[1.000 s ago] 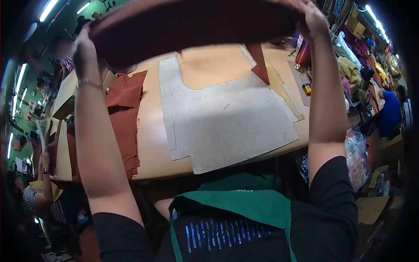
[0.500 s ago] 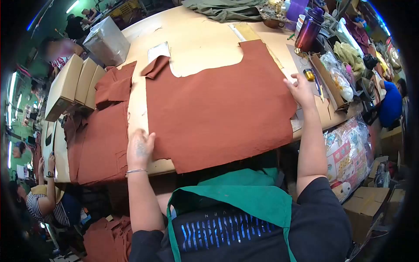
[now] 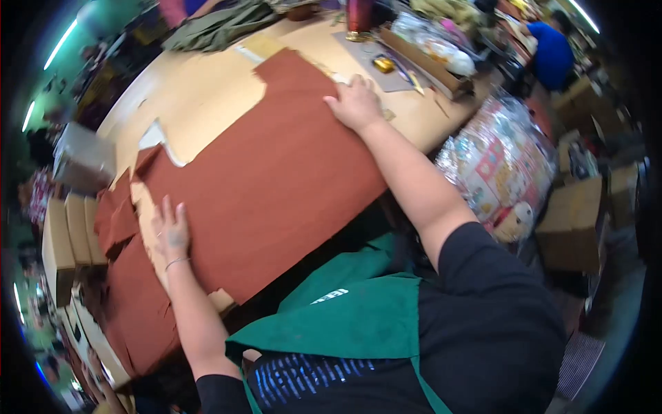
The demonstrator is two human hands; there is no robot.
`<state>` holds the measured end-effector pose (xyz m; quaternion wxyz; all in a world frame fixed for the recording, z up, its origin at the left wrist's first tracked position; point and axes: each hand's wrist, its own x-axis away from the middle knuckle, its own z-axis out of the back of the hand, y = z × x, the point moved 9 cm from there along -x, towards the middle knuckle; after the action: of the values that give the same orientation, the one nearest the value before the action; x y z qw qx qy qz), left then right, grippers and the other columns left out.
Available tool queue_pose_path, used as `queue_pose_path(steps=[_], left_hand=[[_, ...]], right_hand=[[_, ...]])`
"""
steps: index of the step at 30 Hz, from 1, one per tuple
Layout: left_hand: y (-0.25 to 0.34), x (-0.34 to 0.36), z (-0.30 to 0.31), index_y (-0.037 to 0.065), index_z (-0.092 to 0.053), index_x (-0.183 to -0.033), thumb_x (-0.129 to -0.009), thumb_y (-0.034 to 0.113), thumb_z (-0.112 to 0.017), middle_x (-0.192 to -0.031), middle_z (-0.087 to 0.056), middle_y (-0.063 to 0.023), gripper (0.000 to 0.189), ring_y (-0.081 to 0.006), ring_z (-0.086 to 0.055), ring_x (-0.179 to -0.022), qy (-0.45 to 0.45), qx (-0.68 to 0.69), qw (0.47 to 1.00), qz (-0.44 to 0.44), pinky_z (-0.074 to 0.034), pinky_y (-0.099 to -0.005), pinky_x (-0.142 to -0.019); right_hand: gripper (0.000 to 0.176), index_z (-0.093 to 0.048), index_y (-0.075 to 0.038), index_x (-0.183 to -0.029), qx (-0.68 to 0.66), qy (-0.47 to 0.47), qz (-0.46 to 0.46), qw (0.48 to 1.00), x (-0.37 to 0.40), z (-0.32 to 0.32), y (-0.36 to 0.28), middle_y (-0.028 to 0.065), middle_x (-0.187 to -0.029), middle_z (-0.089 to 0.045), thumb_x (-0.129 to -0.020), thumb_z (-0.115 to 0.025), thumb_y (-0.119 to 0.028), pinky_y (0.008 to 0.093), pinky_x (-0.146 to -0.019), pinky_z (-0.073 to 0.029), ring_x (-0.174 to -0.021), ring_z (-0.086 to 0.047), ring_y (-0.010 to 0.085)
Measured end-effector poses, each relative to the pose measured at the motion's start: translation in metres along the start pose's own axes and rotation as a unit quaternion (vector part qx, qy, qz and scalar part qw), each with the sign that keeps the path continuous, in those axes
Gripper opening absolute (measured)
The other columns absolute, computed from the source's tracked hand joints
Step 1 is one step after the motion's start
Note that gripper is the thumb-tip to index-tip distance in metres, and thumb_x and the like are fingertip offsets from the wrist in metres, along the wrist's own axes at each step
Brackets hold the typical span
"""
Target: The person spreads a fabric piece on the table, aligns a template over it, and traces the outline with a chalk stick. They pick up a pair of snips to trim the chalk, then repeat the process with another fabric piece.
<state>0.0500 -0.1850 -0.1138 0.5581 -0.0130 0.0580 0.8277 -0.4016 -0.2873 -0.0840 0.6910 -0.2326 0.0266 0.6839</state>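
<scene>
A large rust-brown fabric piece [image 3: 269,186] lies spread over the table in front of me, a curved cutout on its far side. My left hand [image 3: 171,231] rests by its left edge, fingers spread and holding nothing. At the far right edge of the cloth, my right hand [image 3: 356,103] lies with thumb and fingers apart, touching the border. A white sheet corner [image 3: 153,134] shows from under the fabric near the folded flap. More brown fabric [image 3: 141,297] lies to the left of my left hand, partly bunched.
Brown cartons [image 3: 69,231] and a grey box [image 3: 83,159] stand at the left. Olive cloth [image 3: 221,26] lies at the back. A yellow tape measure [image 3: 383,64], pens and a cardboard tray [image 3: 427,62] sit at the right. A plastic-wrapped bundle [image 3: 496,165] is beside the table.
The view has turned and tilted, so the table appears slanted. My left hand has moved up along the fabric's left edge and its fingers have spread; my right hand stays by the right edge.
</scene>
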Motion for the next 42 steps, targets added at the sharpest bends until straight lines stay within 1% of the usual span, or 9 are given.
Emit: queue_pose_path(steps=[5,16,20,25,27,33,36,41,42], left_hand=[[0.02,0.024,0.019,0.023,-0.026,-0.133,-0.085,0.051,-0.034,-0.139,-0.021,-0.0085,0.055,-0.0295,-0.015,-0.129,0.09,-0.076,0.993,-0.003,-0.02,-0.0635,-0.091],[0.055,0.018,-0.004,0.024,-0.024,-0.134,-0.084,0.054,-0.034,-0.141,-0.017,-0.0082,0.059,-0.0304,-0.015,-0.129,-0.022,-0.017,0.996,-0.081,-0.019,-0.0639,-0.091],[0.042,-0.012,-0.004,0.021,-0.025,-0.134,-0.083,0.058,-0.03,-0.138,-0.02,-0.016,0.062,-0.0338,-0.018,-0.127,-0.022,-0.053,0.997,-0.05,-0.021,-0.0515,-0.098],[0.109,-0.007,0.051,0.001,-0.055,-0.096,-0.077,0.031,-0.058,-0.105,-0.052,-0.0182,0.035,-0.0352,-0.045,-0.1,0.239,-0.029,0.94,-0.239,-0.038,-0.0414,-0.085],[0.152,-0.013,0.061,0.001,-0.058,-0.088,-0.076,0.029,-0.059,-0.095,-0.056,-0.016,0.03,-0.032,-0.052,-0.088,0.232,0.031,0.939,-0.252,-0.043,-0.0389,-0.076],[0.25,-0.121,-0.006,0.005,-0.064,-0.088,-0.078,0.049,-0.047,-0.1,-0.055,-0.0155,0.048,-0.0321,-0.048,-0.1,-0.005,0.125,0.986,-0.109,-0.041,-0.0438,-0.082],[0.288,-0.157,-0.024,0.003,-0.064,-0.09,-0.076,0.051,-0.048,-0.09,-0.059,-0.0178,0.052,-0.0369,-0.056,-0.085,-0.074,0.225,0.97,-0.055,-0.045,-0.0405,-0.078],[0.327,-0.156,-0.023,-0.001,-0.061,-0.096,-0.072,0.023,-0.063,-0.086,-0.062,-0.0146,0.034,-0.0316,-0.06,-0.078,-0.132,0.423,0.893,0.077,-0.046,-0.0386,-0.076],[0.342,-0.164,-0.043,0.001,-0.057,-0.102,-0.071,0.017,-0.062,-0.092,-0.06,-0.0142,0.036,-0.0302,-0.059,-0.082,-0.2,0.565,0.797,0.076,-0.045,-0.0389,-0.077]], right_hand=[[0.042,-0.057,0.0,-0.095,-0.01,0.011,-0.048,0.999,0.003,0.006,0.0,0.0162,-0.105,-0.045,-0.075,-0.057,-0.037,0.0425,-0.082,-0.042,-0.101,-0.042,0.0316],[0.044,-0.054,-0.001,-0.101,0.005,-0.026,-0.03,0.999,-0.015,-0.001,-0.003,0.015,-0.102,-0.047,-0.077,-0.055,-0.038,0.0406,-0.08,-0.044,-0.099,-0.045,0.0303],[0.042,-0.055,-0.003,-0.104,-0.001,-0.037,-0.036,0.999,-0.036,-0.014,-0.007,0.0137,-0.108,-0.047,-0.078,-0.053,-0.036,0.0389,-0.083,-0.041,-0.103,-0.043,0.0294],[0.041,-0.057,-0.003,-0.099,0.013,-0.015,0.029,0.999,-0.055,-0.022,-0.024,0.0132,-0.099,-0.053,-0.076,-0.054,-0.037,0.0396,-0.084,-0.037,-0.097,-0.048,0.0304],[0.041,-0.057,-0.003,-0.096,-0.012,0.053,0.028,0.998,-0.052,-0.018,-0.021,0.0152,-0.092,-0.054,-0.071,-0.06,-0.035,0.0399,-0.08,-0.038,-0.09,-0.049,0.0316],[0.038,-0.054,-0.002,-0.093,-0.034,0.061,0.008,0.998,-0.05,-0.017,-0.016,0.0152,-0.088,-0.051,-0.068,-0.066,-0.029,0.0397,-0.071,-0.045,-0.086,-0.049,0.0325],[0.035,-0.054,-0.002,-0.088,-0.038,0.058,0.007,0.998,-0.051,-0.015,-0.014,0.0142,-0.086,-0.05,-0.068,-0.066,-0.029,0.0393,-0.07,-0.044,-0.084,-0.049,0.0313],[0.03,-0.054,-0.004,-0.081,-0.06,0.074,0.002,0.995,-0.052,-0.014,-0.013,0.0124,-0.08,-0.05,-0.068,-0.067,-0.028,0.0386,-0.069,-0.043,-0.078,-0.049,0.0299],[0.03,-0.054,-0.004,-0.081,-0.059,0.07,0.001,0.996,-0.052,-0.013,-0.013,0.0123,-0.08,-0.05,-0.068,-0.067,-0.028,0.0385,-0.068,-0.043,-0.077,-0.049,0.0298]])
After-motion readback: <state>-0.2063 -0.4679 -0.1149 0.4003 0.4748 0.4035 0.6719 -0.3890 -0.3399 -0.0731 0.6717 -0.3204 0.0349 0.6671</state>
